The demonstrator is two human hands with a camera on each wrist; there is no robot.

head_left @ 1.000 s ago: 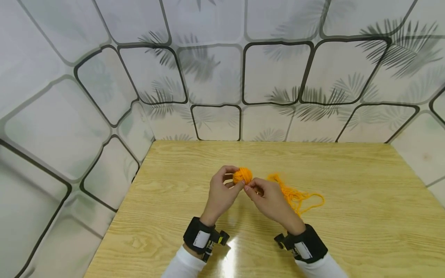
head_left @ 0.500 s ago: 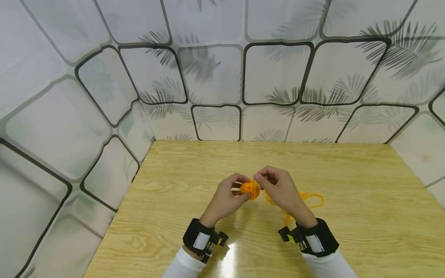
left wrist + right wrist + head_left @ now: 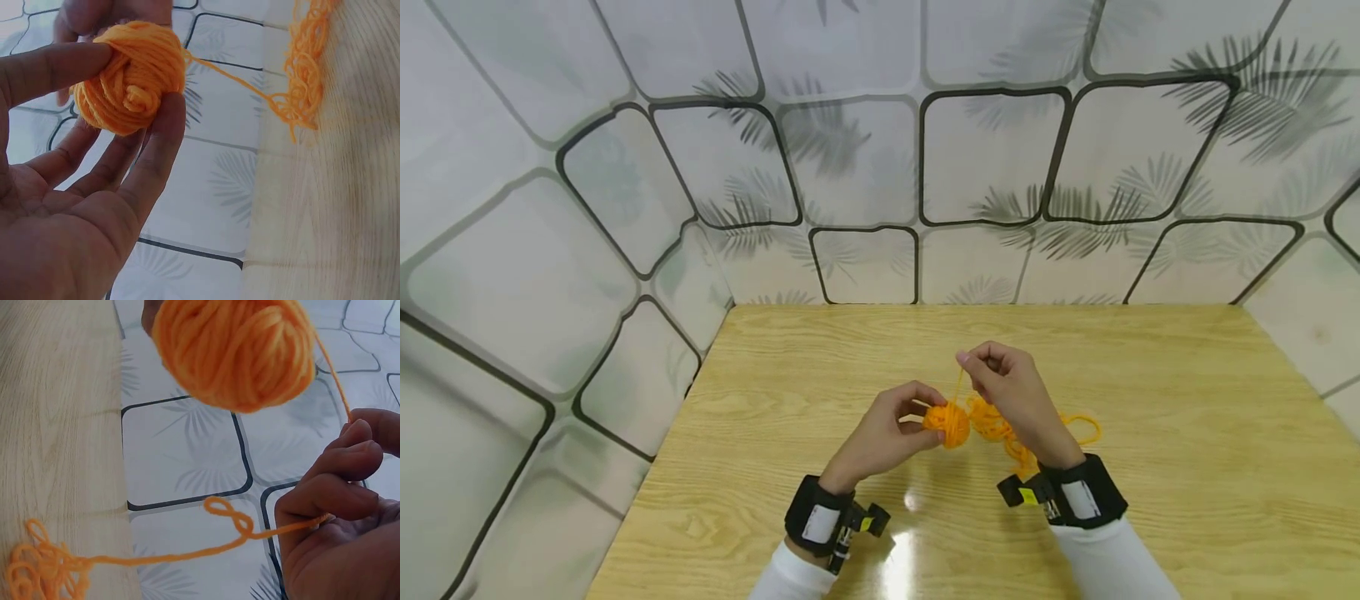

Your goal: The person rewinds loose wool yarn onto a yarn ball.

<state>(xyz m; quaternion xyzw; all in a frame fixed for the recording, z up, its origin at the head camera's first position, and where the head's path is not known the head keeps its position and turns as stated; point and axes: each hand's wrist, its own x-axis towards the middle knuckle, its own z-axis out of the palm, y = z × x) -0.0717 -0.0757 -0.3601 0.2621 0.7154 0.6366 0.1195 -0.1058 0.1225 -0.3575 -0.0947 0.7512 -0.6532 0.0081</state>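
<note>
- Thumb and fingers of the left hand are clamped on the yarn ball; I read the hold as light, so a sharp tug could roll the ball out of it.
- That orange ball sits just left of the loose yarn and, as far as I can judge from the wrist views, off the tabletop. Dropped, it could roll and shed its outer wraps.
- From its top I see one thin strand running straight up to the other hand. If the tension goes slack, wraps laid there could sit loose and slide off; pulled too hard, they could bite in or drag the ball askew.
- Thumb and forefinger of the right hand are together, pinching that strand; the remaining fingers curl in, with yarn also passing by the palm.
- Toward the table, the right wrist view shows me a twisted loop in the feed. It could tighten into a knot or snag at the fingers.
- Tangled yarn lies partly behind the right hand; crossed coils there could jam the feed or lift in a clump.
</note>
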